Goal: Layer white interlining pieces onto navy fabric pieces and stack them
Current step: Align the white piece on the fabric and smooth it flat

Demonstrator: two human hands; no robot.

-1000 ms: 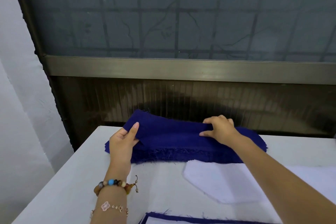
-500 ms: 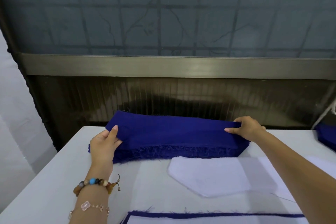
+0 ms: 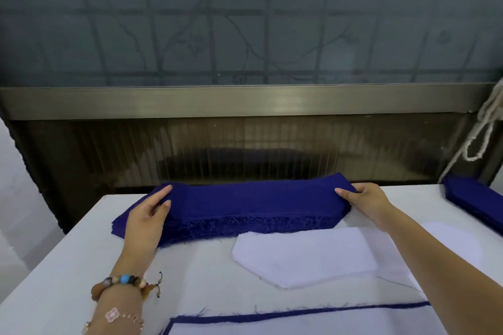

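The thick stack of frayed navy fabric pieces (image 3: pixel 245 207) lies across the far white tabletop (image 3: pixel 68 266), long axis left to right, left grip (image 3: pixel 148 215) pinching its left end, right grip (image 3: pixel 364 198) curled round its right end; the flat white interlining piece (image 3: pixel 304 255) sits just nearer, towards the right grip.

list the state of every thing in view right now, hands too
left hand: pinches the left end of the top navy piece
right hand: grips its right end
navy stack: lies flat, near edge frayed
white interlining stack: flat, untouched, in front of the navy stack
layered piece: nearest, white laid on navy
second navy stack: far right, untouched
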